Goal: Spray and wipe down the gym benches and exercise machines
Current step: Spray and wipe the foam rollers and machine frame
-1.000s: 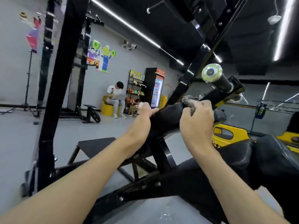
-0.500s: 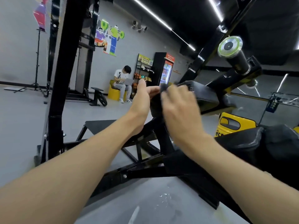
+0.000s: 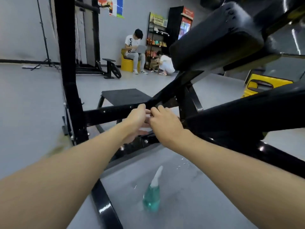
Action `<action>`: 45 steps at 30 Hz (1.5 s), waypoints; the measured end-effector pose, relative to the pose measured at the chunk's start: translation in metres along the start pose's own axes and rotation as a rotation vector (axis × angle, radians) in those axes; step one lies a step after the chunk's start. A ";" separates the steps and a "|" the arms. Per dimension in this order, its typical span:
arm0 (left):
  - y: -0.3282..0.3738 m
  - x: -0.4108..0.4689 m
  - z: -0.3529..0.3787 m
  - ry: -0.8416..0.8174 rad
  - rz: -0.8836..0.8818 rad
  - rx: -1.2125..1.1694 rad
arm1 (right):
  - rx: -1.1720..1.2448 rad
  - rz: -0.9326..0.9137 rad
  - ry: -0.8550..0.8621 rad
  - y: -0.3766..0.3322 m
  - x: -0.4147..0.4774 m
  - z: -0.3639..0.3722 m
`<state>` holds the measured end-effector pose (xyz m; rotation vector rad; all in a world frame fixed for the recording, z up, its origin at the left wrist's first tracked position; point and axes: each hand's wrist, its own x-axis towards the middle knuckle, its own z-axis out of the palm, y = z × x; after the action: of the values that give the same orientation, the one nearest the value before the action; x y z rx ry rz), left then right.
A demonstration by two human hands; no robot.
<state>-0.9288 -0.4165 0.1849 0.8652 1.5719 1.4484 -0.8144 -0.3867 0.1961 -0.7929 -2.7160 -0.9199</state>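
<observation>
Seemingly bunching pale cloth (image 3: 147, 125) between left hand (image 3: 136, 120) and right hand (image 3: 163, 123) at black steel frame bar (image 3: 107, 113); grip too blurred to tell. Fold clean side out, wipe along bar. Nearby on grey floor (image 3: 33, 113), teal spray bottle (image 3: 151, 195) standing.

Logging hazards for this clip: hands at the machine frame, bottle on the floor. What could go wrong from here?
The green translucent spray bottle with a white nozzle stands on the grey floor right under the forearms; a knee or foot could tip it.
Wet splashes glint beside it: likely slip spot.
The left hand and right hand meet at the black metal frame joint; fingers could get pinched. Their grip is blurred.
</observation>
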 end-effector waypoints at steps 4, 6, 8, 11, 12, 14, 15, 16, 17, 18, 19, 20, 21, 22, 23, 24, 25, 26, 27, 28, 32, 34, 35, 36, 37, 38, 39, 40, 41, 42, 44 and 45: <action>-0.076 0.010 0.016 -0.031 -0.119 0.292 | 0.091 0.004 -0.222 -0.028 -0.033 0.052; -0.108 0.010 0.026 -0.078 -0.191 0.367 | 0.138 0.002 -0.325 -0.035 -0.049 0.076; -0.134 0.012 0.036 -0.120 -0.266 0.442 | 0.174 0.021 -0.414 -0.039 -0.064 0.095; -0.168 0.016 0.053 -0.227 -0.350 0.633 | 0.213 0.044 -0.469 -0.039 -0.079 0.117; -0.179 0.018 0.059 -0.256 -0.346 0.726 | 0.229 0.049 -0.488 -0.038 -0.083 0.123; -0.198 0.024 0.068 -0.249 -0.249 0.942 | 0.279 0.073 -0.533 -0.038 -0.091 0.135; -0.205 0.026 0.071 -0.219 -0.191 1.015 | 0.325 0.105 -0.559 -0.037 -0.094 0.140; -0.209 0.027 0.073 -0.187 -0.160 1.042 | 0.392 0.151 -0.586 -0.036 -0.097 0.144; -0.210 0.025 0.073 -0.167 -0.150 1.042 | 0.483 0.212 -0.616 -0.036 -0.101 0.147; -0.208 0.021 0.070 -0.154 -0.144 1.028 | 0.600 0.296 -0.638 -0.035 -0.104 0.147; -0.201 0.016 0.068 -0.133 -0.139 1.002 | 0.714 0.387 -0.646 -0.032 -0.106 0.145; -0.189 0.008 0.065 -0.108 -0.142 0.973 | 0.820 0.472 -0.651 -0.031 -0.107 0.137; -0.173 -0.003 0.061 -0.085 -0.152 0.943 | 0.918 0.542 -0.659 -0.031 -0.108 0.126; -0.154 -0.011 0.056 -0.066 -0.150 0.913 | 1.002 0.593 -0.668 -0.030 -0.106 0.111; -0.133 -0.019 0.051 -0.053 -0.149 0.892 | 1.056 0.620 -0.675 -0.029 -0.103 0.095; -0.111 -0.026 0.047 -0.041 -0.136 0.882 | 1.086 0.634 -0.682 -0.026 -0.097 0.077; -0.088 -0.033 0.043 -0.030 -0.118 0.879 | 1.115 0.642 -0.685 -0.023 -0.091 0.059; -0.061 -0.040 0.039 -0.025 -0.104 0.879 | 1.151 0.660 -0.697 -0.017 -0.084 0.037; -0.034 -0.048 0.035 -0.029 -0.102 0.873 | 1.173 0.671 -0.713 -0.009 -0.077 0.015; -0.006 -0.057 0.031 -0.037 -0.102 0.866 | 1.181 0.677 -0.726 0.000 -0.069 -0.009; 0.103 -0.095 0.014 -0.043 -0.115 0.802 | 1.067 0.637 -0.758 0.036 -0.052 -0.105; 0.155 -0.113 0.006 -0.028 -0.121 0.770 | 1.016 0.607 -0.791 0.055 -0.046 -0.154; 0.182 -0.122 0.003 -0.028 -0.139 0.767 | 1.018 0.600 -0.801 0.064 -0.044 -0.179; 0.207 -0.131 -0.001 -0.033 -0.156 0.765 | 1.019 0.593 -0.799 0.073 -0.042 -0.203; 0.228 -0.140 -0.003 -0.036 -0.171 0.758 | 1.021 0.573 -0.782 0.081 -0.041 -0.225; 0.248 -0.150 -0.004 -0.040 -0.184 0.749 | 1.022 0.550 -0.770 0.089 -0.042 -0.247; 0.267 -0.157 -0.005 -0.049 -0.189 0.732 | 1.029 0.527 -0.750 0.097 -0.041 -0.264; 0.284 -0.167 -0.004 -0.063 -0.193 0.711 | 1.033 0.507 -0.747 0.105 -0.042 -0.281; 0.299 -0.174 -0.002 -0.078 -0.195 0.695 | 1.034 0.484 -0.741 0.113 -0.042 -0.294; 0.313 -0.183 0.002 -0.098 -0.195 0.689 | 1.036 0.471 -0.752 0.120 -0.044 -0.307; 0.339 -0.203 0.015 -0.143 -0.191 0.675 | 1.056 0.456 -0.747 0.141 -0.053 -0.328; 0.345 -0.206 0.018 -0.173 -0.189 0.652 | 1.067 0.446 -0.731 0.146 -0.055 -0.332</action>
<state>-0.8365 -0.5560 0.5505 1.1313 1.9576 0.6994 -0.6944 -0.5138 0.5184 -1.4793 -2.6919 1.0258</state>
